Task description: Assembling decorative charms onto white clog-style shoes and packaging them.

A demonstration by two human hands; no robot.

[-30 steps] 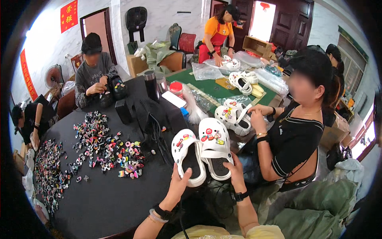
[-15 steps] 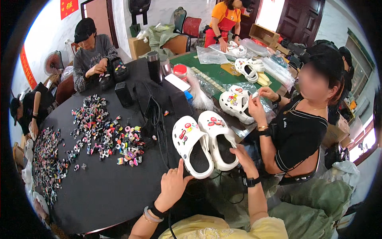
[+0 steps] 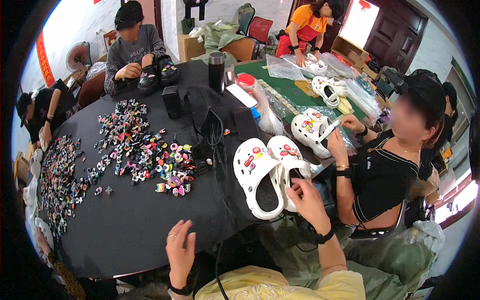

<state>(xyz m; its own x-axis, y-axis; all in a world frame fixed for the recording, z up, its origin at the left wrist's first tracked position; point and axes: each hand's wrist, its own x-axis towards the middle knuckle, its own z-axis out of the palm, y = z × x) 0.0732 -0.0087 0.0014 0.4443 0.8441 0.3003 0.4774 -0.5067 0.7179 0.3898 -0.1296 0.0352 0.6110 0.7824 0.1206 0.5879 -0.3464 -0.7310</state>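
A pair of white clogs (image 3: 261,200) with colourful charms on the toes stands side by side at the table's right edge, toes pointing away from me. My right hand (image 3: 310,206) is over the heel opening of the right-hand clog (image 3: 279,148), fingers loosely bent and thumb apart; whether it touches the shoe I cannot tell. Away from the shoes, my left hand (image 3: 180,252) hovers at the table's near edge, fingers apart, holding nothing.
Heaps of small colourful shoe charms (image 3: 132,120) cover the left of the black table (image 3: 130,230). Black cables (image 3: 216,135), a black box (image 3: 171,102) and a tumbler (image 3: 216,72) stand beyond. Co-workers handle other clogs; one sits close on my right with a white pair (image 3: 310,131).
My left hand has let go of the left clog and drawn back toward me. My right hand has shifted from the clog's side to above its heel opening. The view has turned slightly.
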